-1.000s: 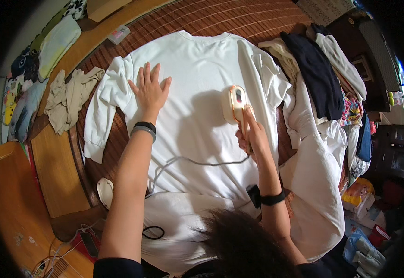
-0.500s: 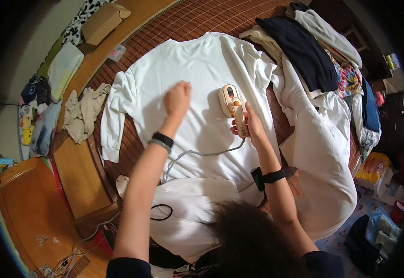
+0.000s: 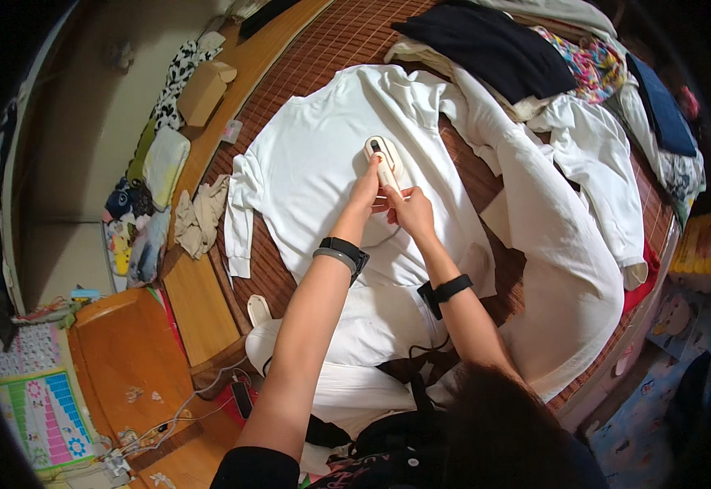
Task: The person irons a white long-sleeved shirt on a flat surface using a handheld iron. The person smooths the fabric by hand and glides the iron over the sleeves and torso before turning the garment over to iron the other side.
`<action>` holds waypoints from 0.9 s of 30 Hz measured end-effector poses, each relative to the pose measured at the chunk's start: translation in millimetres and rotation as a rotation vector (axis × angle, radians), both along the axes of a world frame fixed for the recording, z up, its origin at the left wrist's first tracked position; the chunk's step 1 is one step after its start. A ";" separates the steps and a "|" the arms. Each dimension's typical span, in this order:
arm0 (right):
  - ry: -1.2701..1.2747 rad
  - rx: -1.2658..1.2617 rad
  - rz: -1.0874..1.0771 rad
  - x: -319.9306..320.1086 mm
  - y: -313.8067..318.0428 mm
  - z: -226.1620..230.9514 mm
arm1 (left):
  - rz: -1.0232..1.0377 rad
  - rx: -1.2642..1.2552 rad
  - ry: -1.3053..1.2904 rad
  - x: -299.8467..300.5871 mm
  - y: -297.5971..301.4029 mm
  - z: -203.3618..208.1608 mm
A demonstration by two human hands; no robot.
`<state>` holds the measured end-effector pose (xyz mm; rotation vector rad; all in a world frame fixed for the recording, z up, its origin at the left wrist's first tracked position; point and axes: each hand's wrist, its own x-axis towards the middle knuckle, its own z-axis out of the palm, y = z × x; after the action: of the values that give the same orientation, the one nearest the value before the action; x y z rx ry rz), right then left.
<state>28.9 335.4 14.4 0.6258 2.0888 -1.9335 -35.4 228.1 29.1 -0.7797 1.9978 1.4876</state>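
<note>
A white long-sleeved sweatshirt [image 3: 310, 163] is spread out on the brown bed mat, neckline at the far side. On its upper right part is a small cream handheld steam iron [image 3: 394, 155] with a rounded head. My left hand [image 3: 363, 189] is closed on the iron's handle, its thumb up near the head. From the right, my right hand [image 3: 415, 213] also closes on the lower handle. The fingers partly hide the handle. A grey cord runs from beneath the hands across the sweatshirt. Whether the soleplate presses the cloth or hovers is hard to tell.
White trousers [image 3: 563, 269] lie rumpled at the right. A dark garment [image 3: 486, 53] and other clothes are heaped at the far right. A beige cloth [image 3: 200, 216] and a cardboard box [image 3: 204, 94] sit left. Nearer stands a wooden chair [image 3: 127, 350], with cables beside it.
My left hand, previously a loose fist over the sweatshirt, has joined my right hand on the iron's handle. The view has turned and shifted, so the scene appears moved.
</note>
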 end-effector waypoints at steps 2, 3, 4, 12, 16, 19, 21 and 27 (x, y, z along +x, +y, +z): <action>-0.017 -0.022 0.012 -0.1 5.8 -4.8 | 0.024 0.007 0.025 4.0 10.9 -4.2; -0.034 -0.004 0.009 -0.1 6.5 -6.8 | 0.005 -0.003 0.022 1.7 16.7 -6.1; -0.062 0.023 0.034 -0.3 3.7 -3.5 | 0.011 -0.067 0.030 0.6 14.6 -6.7; -0.149 0.007 0.140 -4.9 8.8 -7.6 | 0.343 0.425 -0.014 -7.2 26.9 -20.8; -0.069 0.086 0.089 -5.9 1.7 -9.9 | 0.346 0.574 -0.051 -11.3 16.5 -22.7; -0.088 0.041 0.102 -6.7 4.4 -7.3 | 0.390 0.478 -0.054 -12.4 21.2 -23.6; -0.106 0.014 0.110 -6.7 7.3 -8.6 | 0.408 0.444 -0.038 -10.7 28.6 -24.6; -0.126 -0.005 0.120 -7.4 6.5 -2.3 | 0.410 0.413 0.024 -10.4 26.5 -25.2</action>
<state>21.5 341.9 12.2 0.5903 1.9969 -1.7864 -45.8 254.5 3.9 -1.0271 1.5185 2.0608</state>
